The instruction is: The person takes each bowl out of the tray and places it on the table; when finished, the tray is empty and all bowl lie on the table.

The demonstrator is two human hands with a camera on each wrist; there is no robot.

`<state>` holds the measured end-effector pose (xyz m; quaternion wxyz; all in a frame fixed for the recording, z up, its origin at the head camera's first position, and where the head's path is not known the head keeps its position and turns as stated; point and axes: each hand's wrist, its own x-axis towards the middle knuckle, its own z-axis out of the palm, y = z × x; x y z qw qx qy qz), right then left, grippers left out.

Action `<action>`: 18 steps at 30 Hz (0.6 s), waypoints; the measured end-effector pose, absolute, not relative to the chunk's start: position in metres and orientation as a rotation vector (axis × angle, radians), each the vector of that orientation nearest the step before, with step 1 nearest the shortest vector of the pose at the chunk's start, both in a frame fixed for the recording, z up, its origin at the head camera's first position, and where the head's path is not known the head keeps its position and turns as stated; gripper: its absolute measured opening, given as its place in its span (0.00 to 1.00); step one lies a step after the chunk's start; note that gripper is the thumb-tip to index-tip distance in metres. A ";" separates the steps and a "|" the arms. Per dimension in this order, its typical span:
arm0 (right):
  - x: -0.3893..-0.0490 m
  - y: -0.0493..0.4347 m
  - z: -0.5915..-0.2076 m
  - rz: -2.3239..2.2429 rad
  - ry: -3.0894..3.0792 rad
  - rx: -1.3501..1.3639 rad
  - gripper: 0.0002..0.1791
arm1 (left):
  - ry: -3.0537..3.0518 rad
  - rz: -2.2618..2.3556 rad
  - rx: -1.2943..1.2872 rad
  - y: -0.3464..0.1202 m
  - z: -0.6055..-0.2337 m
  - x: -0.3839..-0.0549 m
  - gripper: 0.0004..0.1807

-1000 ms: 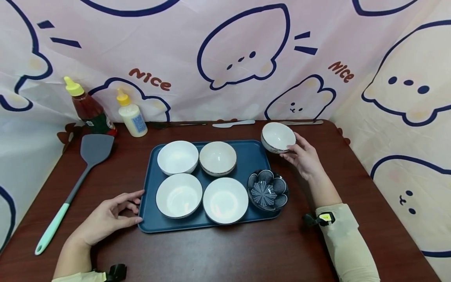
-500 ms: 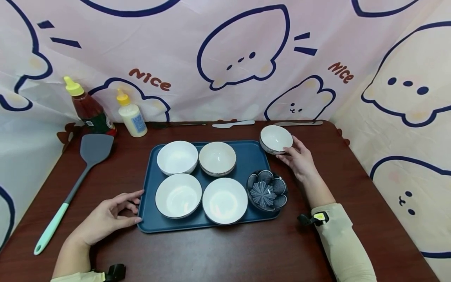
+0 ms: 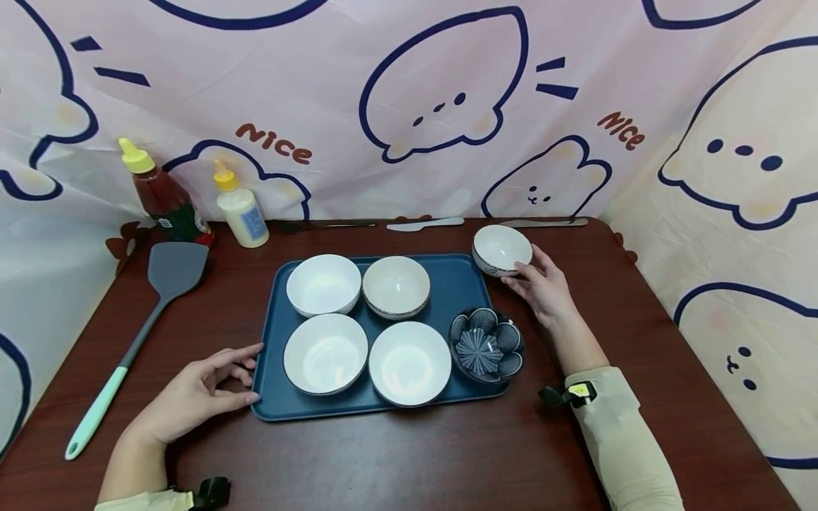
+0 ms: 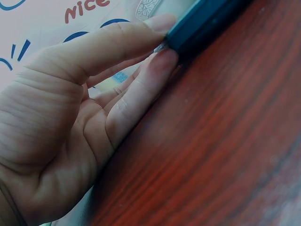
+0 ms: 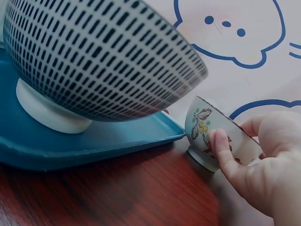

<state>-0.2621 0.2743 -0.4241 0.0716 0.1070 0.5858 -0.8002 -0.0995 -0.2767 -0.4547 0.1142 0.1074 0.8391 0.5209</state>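
Tabletop point(image 3: 409, 461) bears one tray point(image 3: 455, 280), five bowls point(image 3: 325, 355); right hand point(image 3: 548, 291) grips another bowl point(image 3: 502, 246).

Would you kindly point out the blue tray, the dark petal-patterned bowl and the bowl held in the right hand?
Blue tray point(image 3: 455, 284): head view, bare bed near its far right corner.
Dark petal-patterned bowl point(image 3: 481, 349): head view, middle of its inside.
Held bowl point(image 3: 501, 246): head view, its white inside.

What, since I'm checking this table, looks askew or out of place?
The dark bowl looks odd: its base stands on the tray, but its rim juts over the right edge. No spill shows.
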 end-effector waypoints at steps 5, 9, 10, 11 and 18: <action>-0.263 0.278 -0.424 -2.388 1.754 0.302 0.44 | 2.466 1.519 0.301 -0.277 -0.455 -0.100 0.38; -0.262 0.283 -0.421 -2.337 1.792 0.280 0.44 | 2.466 1.515 0.296 -0.276 -0.454 -0.099 0.38; -0.261 0.284 -0.420 -2.322 1.803 0.276 0.45 | 2.466 1.514 0.294 -0.276 -0.454 -0.099 0.38; -0.261 0.285 -0.419 -2.308 1.817 0.274 0.45 | 2.465 1.512 0.294 -0.276 -0.454 -0.099 0.39; -0.259 0.289 -0.411 -2.236 1.956 0.300 0.43 | 2.456 1.514 0.289 -0.277 -0.452 -0.098 0.39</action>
